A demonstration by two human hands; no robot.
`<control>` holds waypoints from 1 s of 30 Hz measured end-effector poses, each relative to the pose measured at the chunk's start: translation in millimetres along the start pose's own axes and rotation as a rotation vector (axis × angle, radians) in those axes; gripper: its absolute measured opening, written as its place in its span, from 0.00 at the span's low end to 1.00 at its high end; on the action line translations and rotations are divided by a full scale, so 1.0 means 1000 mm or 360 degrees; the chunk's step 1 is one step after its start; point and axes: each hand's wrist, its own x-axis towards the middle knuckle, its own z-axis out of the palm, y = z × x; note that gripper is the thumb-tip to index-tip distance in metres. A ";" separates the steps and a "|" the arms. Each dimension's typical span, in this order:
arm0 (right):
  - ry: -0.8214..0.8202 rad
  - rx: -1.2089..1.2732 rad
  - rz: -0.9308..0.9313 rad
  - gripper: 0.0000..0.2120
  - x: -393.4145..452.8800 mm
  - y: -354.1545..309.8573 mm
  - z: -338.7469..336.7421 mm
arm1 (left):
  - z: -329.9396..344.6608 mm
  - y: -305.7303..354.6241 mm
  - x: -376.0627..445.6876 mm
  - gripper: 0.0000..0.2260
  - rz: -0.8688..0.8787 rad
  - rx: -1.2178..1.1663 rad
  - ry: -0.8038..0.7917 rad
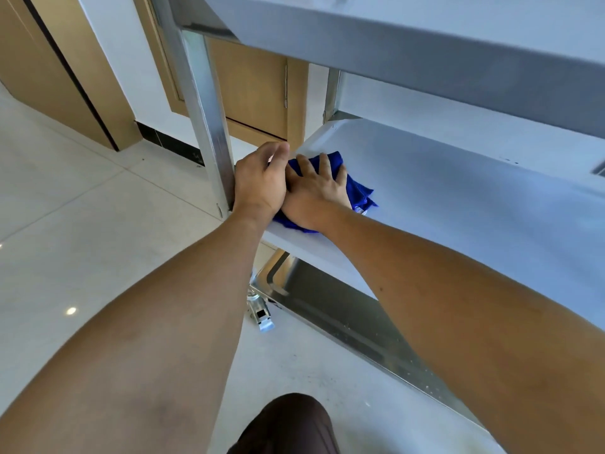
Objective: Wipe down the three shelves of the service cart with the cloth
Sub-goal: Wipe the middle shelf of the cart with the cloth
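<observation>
The steel service cart fills the right side. Its middle shelf (458,198) is a pale flat surface. A blue cloth (360,191) lies bunched at that shelf's near left corner. My right hand (314,191) presses flat on the cloth, fingers spread. My left hand (258,181) sits just left of it, curled around the shelf's left edge beside the cart's upright post (209,126), partly overlapping the right hand. The top shelf (425,37) hangs overhead. The bottom shelf (343,309) shows below, shiny and dark.
A caster wheel (262,316) sits under the cart's near left corner. The floor (82,224) is pale tile. Wooden doors (255,90) and a white wall stand behind the cart. My knee (288,424) shows at the bottom edge.
</observation>
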 end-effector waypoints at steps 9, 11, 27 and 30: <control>0.0032 0.0085 -0.0003 0.30 -0.053 -0.006 0.000 | -0.002 0.003 0.001 0.10 -0.0001 0.0078 -0.0080; 0.0043 0.0101 0.0013 0.31 -0.064 -0.006 -0.001 | -0.003 0.001 0.002 0.10 -0.0002 0.0091 -0.0100; 0.0148 -0.0182 0.0107 0.34 -0.097 -0.031 0.000 | -0.020 0.010 -0.022 0.09 -0.0053 0.0126 -0.0303; 0.0114 -0.0147 0.0055 0.34 -0.106 -0.025 -0.005 | -0.027 0.006 -0.027 0.08 0.0031 0.0334 -0.0445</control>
